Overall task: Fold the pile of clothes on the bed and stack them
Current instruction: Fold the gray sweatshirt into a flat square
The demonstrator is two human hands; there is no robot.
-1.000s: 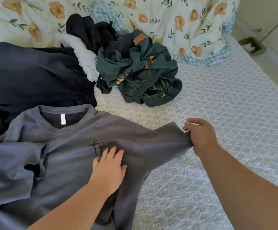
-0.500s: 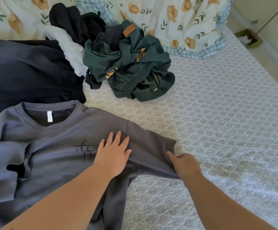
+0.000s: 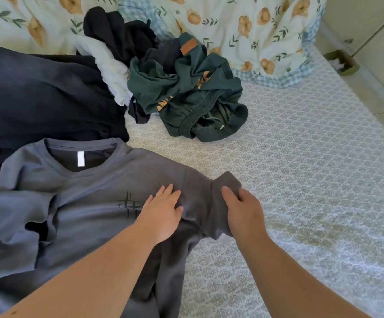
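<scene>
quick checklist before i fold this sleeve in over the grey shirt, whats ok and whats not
1. Left hand flat on the grey shirt, pinning the chest: ok.
2. Right hand has a grip on the sleeve, fingers curled round the bunched cuff: ok.
3. Sleeve smooth for a clean crease: not ok, it is bunched.
4. Other side of the shirt flat: not ok, it lies folded over and rumpled.
5. Green garment and dark clothes apart from the fold area: ok.
6. Shirt hem straight: cannot tell, out of view.
</scene>
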